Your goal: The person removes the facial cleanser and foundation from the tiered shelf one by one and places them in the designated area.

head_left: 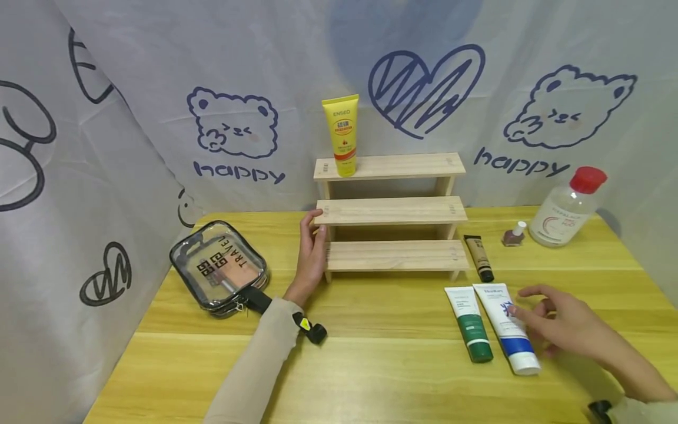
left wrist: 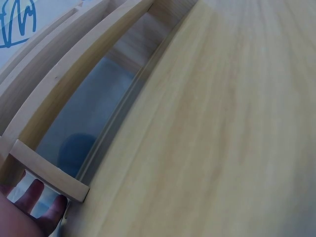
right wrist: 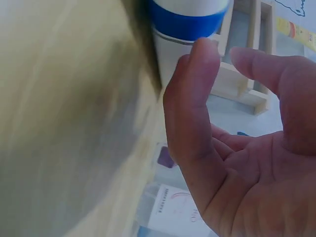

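Observation:
At the left end of a three-tier wooden shelf (head_left: 392, 256), my left hand (head_left: 311, 253) grips the frame. Its fingertips show against the shelf's side leg (left wrist: 49, 170) in the left wrist view. My right hand (head_left: 564, 324) hovers by a white tube with a blue band (head_left: 505, 321), thumb over the tube's edge. A gap shows between thumb and forefinger (right wrist: 195, 94) in the right wrist view, with nothing pinched. Left of that tube lies a green and white tube (head_left: 468, 324). A yellow tube (head_left: 344, 138) stands upright on the top tier.
A clear travel pouch (head_left: 219, 268) lies left of the shelf. On the right are a small gold tube with a black cap (head_left: 478, 259), a nail polish bottle (head_left: 514, 235) and a clear bottle with a red cap (head_left: 561, 215). A printed cloth (head_left: 296, 53) hangs behind the table.

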`<state>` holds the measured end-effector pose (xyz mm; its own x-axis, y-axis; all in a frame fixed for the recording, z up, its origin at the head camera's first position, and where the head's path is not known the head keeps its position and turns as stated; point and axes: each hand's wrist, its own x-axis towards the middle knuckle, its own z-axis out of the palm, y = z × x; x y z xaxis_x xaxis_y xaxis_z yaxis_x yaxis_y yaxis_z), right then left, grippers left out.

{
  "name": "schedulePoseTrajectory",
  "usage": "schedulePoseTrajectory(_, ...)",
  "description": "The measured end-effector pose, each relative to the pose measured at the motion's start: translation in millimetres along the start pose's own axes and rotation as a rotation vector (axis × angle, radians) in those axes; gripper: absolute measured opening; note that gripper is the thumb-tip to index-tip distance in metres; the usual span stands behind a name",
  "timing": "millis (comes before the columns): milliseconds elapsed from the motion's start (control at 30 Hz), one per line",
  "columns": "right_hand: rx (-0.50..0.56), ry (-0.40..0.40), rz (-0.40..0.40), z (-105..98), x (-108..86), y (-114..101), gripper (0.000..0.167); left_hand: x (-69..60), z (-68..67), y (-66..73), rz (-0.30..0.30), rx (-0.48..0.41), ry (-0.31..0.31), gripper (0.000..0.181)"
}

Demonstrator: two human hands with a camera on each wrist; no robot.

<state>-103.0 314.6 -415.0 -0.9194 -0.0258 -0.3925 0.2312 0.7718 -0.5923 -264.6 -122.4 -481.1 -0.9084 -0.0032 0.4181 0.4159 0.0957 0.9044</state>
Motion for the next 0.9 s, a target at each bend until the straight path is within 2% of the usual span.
schedulePoseTrajectory(67, -0.005, 0.011, -0.017, -2.5, -0.1, -3.5, 0.077, 0.1, 0.3, -0.8, 0.005, -0.003, 0.002, 0.039)
schedulePoseTrajectory(300, -0.020, 0.057, -0.092, -5.9, 4.2, -26.2, 0.069, -0.5, 0.6, 4.5, -0.046, -0.020, -0.001, 0.040)
schedulePoseTrajectory(633, 0.061, 0.101, -0.269, -4.0, 26.0, -80.3, 0.058, -0.8, -0.7, 4.8, -0.047, -0.024, 0.012, 0.039)
schedulePoseTrajectory(900, 0.101, 0.102, -0.334, -13.5, 37.5, -120.2, 0.055, -0.1, 0.2, 5.4, -0.061, -0.005, 0.000, 0.039)
